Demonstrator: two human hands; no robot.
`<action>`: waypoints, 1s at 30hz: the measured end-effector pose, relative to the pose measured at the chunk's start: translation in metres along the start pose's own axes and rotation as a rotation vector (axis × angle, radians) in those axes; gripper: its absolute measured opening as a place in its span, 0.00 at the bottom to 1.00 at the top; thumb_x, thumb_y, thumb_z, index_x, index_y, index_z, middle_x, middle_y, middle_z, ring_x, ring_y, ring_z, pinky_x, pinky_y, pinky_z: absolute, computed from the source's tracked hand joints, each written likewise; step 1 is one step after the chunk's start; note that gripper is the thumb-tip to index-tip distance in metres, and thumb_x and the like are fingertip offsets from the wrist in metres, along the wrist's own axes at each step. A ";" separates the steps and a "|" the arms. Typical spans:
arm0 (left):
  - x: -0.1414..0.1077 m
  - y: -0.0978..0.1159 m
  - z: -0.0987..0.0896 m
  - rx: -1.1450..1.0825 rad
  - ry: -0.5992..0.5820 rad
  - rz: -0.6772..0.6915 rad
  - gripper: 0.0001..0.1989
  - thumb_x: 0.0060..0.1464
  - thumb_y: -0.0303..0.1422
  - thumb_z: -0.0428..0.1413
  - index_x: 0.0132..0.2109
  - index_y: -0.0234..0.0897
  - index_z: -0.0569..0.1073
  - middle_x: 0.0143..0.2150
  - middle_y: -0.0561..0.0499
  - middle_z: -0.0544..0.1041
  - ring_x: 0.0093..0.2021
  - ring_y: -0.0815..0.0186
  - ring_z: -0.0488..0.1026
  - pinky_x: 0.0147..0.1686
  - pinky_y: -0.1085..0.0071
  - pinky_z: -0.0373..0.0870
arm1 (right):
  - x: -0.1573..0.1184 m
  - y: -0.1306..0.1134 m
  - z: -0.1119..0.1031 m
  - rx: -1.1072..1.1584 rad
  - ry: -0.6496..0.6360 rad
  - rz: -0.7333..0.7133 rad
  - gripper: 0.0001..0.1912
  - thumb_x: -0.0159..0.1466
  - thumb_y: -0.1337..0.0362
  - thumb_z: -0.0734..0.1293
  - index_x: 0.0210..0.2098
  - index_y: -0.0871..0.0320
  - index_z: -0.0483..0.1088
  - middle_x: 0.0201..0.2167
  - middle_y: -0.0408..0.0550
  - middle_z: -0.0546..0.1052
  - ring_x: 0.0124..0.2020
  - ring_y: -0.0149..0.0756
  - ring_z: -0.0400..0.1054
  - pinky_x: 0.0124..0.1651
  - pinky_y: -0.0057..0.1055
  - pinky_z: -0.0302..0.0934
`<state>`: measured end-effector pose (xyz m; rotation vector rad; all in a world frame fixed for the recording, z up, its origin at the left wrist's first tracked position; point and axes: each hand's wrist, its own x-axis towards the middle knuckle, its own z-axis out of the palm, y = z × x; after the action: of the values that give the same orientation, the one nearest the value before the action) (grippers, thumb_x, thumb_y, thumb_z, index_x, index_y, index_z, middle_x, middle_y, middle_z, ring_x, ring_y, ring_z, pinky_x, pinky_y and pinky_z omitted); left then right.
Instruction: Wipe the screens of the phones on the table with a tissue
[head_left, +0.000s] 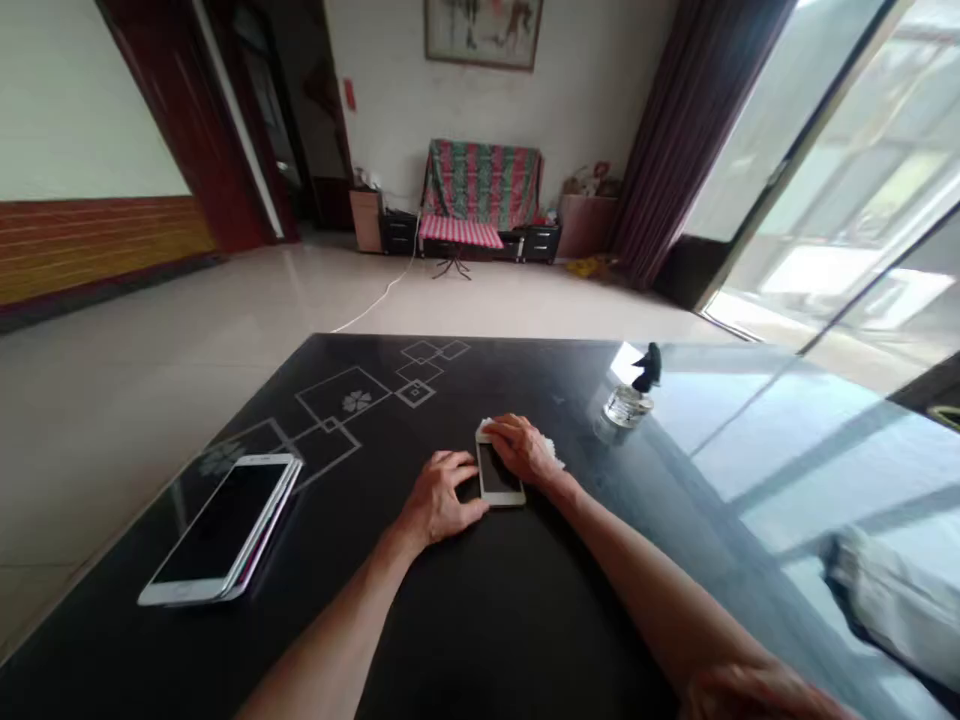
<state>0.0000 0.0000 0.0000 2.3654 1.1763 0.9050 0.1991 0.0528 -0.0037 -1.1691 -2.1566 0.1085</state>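
A white-framed smartphone with a dark screen lies flat on the black table. My left hand holds it by its left edge, the thumb at the lower corner and the fingers along the side. Over the phone's upper part, my right hand presses a crumpled white tissue, which pokes out on both sides of the fingers; the palm hides most of it. To the left rests a stack of phones, the top one white with a dark screen.
A small clear glass jar with a black top stands at right on the glossy table. A blurred grey-white cloth-like thing lies near the right edge. Beyond the table are a stool with a striped cover and a white cord on the floor.
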 end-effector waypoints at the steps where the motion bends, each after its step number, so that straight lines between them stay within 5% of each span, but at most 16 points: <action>1: 0.000 0.000 0.000 0.000 0.006 0.000 0.18 0.43 0.33 0.62 0.44 0.36 0.79 0.49 0.46 0.76 0.49 0.55 0.68 0.52 0.59 0.66 | 0.001 -0.001 0.000 -0.010 -0.006 0.001 0.11 0.65 0.67 0.61 0.42 0.56 0.75 0.42 0.49 0.76 0.44 0.35 0.69 0.51 0.34 0.59; 15: -0.001 0.000 -0.001 -0.036 0.016 0.005 0.19 0.41 0.33 0.63 0.44 0.39 0.79 0.49 0.48 0.76 0.49 0.56 0.68 0.51 0.60 0.67 | -0.001 0.011 -0.023 -0.035 -0.028 0.135 0.08 0.60 0.70 0.65 0.33 0.56 0.76 0.35 0.46 0.77 0.38 0.34 0.71 0.44 0.29 0.63; 25: 0.000 0.001 -0.001 -0.020 0.012 0.004 0.19 0.41 0.32 0.63 0.44 0.38 0.79 0.48 0.47 0.76 0.49 0.55 0.68 0.51 0.60 0.67 | 0.011 -0.008 0.008 -0.058 -0.036 0.041 0.11 0.64 0.68 0.63 0.42 0.53 0.75 0.39 0.47 0.77 0.40 0.35 0.69 0.48 0.32 0.61; 30: -0.001 0.000 -0.001 -0.014 0.002 0.005 0.19 0.42 0.33 0.62 0.45 0.38 0.78 0.49 0.47 0.76 0.49 0.55 0.68 0.52 0.59 0.66 | 0.012 -0.003 0.004 -0.126 -0.089 0.019 0.13 0.65 0.67 0.62 0.44 0.52 0.75 0.41 0.48 0.75 0.41 0.35 0.69 0.49 0.33 0.60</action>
<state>-0.0011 -0.0004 0.0007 2.3581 1.1617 0.9140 0.1901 0.0614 0.0006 -1.2775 -2.2581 0.0337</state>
